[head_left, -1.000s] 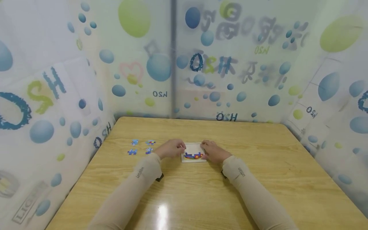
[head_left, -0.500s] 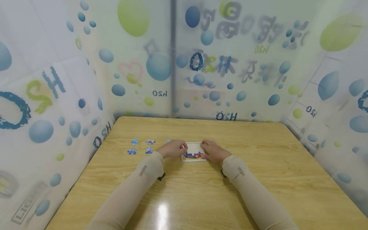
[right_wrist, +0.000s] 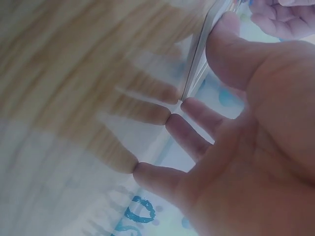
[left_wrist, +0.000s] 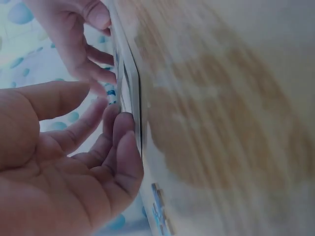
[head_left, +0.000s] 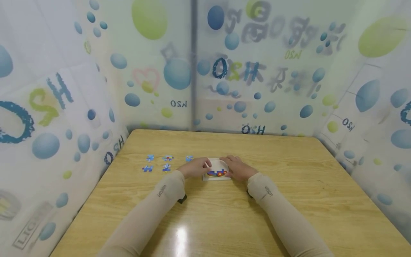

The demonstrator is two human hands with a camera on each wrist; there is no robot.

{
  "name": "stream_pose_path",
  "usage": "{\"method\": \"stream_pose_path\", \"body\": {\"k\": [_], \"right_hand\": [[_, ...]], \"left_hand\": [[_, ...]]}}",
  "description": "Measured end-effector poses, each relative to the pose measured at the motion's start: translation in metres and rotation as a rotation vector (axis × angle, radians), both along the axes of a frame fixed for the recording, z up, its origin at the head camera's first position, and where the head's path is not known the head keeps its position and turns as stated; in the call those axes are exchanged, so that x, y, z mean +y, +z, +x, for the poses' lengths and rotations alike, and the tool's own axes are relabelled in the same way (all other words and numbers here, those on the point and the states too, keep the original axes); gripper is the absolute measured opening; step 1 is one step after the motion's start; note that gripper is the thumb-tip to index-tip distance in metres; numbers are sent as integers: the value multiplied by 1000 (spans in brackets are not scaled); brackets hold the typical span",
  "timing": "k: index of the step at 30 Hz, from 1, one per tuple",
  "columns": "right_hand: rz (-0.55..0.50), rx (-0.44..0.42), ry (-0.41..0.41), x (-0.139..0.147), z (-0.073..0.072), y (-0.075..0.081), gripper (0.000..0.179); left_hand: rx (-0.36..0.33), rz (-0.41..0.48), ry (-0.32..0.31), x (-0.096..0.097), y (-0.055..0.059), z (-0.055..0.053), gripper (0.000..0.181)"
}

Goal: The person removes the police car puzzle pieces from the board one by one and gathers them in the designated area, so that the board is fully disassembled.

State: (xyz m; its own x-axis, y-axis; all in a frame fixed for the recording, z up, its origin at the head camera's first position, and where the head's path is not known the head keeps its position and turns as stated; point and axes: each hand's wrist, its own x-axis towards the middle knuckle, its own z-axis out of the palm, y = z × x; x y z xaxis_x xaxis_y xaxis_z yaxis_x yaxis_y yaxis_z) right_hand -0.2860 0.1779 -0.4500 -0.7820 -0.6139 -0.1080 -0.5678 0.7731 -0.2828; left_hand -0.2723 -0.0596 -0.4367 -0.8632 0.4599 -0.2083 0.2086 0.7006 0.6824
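Note:
A small white puzzle tray point(head_left: 216, 179) lies mid-table between the two hands. Joined colourful pieces point(head_left: 220, 174), blue with red, fill its near part; its far part is bare white. My left hand point(head_left: 194, 167) reaches over the tray's left side. In the left wrist view its bent fingers point(left_wrist: 129, 164) touch the tray, the thumb stands apart, and I see no piece in its grasp. My right hand point(head_left: 239, 169) rests at the tray's right side. In the right wrist view the thumb point(right_wrist: 224, 49) touches the tray edge, while spread straight fingers point(right_wrist: 162, 182) touch the tabletop.
Several loose blue puzzle pieces point(head_left: 166, 167) lie on the wooden table point(head_left: 289, 207) left of the tray, one of them point(head_left: 189, 158) just beyond my left hand. Patterned curtains point(head_left: 221, 117) hang along the table's back and sides.
My left hand has shifted a little to the right over the tray, baring a loose piece behind it. The right hand's fingers have edged left along the tray's far side.

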Motion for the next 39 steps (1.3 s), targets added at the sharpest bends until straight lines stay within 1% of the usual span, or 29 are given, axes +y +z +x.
{"method": "stream_pose_path", "body": {"k": [4, 9, 11, 14, 17, 19, 22, 25, 28, 32, 34, 39], "right_hand": [[-9, -16, 26, -1, 1, 0, 59], [12, -10, 71, -1, 1, 2, 48], [19, -11, 77, 0, 1, 3, 44], [18, -35, 66, 0, 1, 3, 41], [17, -53, 55, 0, 1, 3, 39], [19, -59, 47, 0, 1, 3, 38], [24, -59, 38, -1, 2, 3, 38], [18, -66, 22, -2, 2, 5, 38], [22, -70, 8, -3, 2, 5, 42], [39, -60, -10, -4, 2, 5, 58], [60, -43, -6, -4, 1, 4, 63], [79, -1, 42, -2, 1, 4, 57]], "left_hand": [[-18, 39, 35, 3, -1, 2, 14], [-36, 118, 85, 5, -1, 4, 17], [-55, 156, 104, 5, -3, 4, 18], [-99, 215, 131, 4, -5, 1, 17], [-164, 275, 155, 1, -8, -3, 16], [-214, 330, 169, -1, -10, -5, 16], [-315, 434, 210, -3, -11, -6, 18], [-370, 500, 239, -4, -12, -6, 20], [-372, 516, 241, -4, -11, -6, 20], [-360, 524, 225, -6, -11, -5, 21], [-363, 530, 231, -8, -11, -6, 23], [-352, 507, 258, -16, -8, -6, 25]]}}
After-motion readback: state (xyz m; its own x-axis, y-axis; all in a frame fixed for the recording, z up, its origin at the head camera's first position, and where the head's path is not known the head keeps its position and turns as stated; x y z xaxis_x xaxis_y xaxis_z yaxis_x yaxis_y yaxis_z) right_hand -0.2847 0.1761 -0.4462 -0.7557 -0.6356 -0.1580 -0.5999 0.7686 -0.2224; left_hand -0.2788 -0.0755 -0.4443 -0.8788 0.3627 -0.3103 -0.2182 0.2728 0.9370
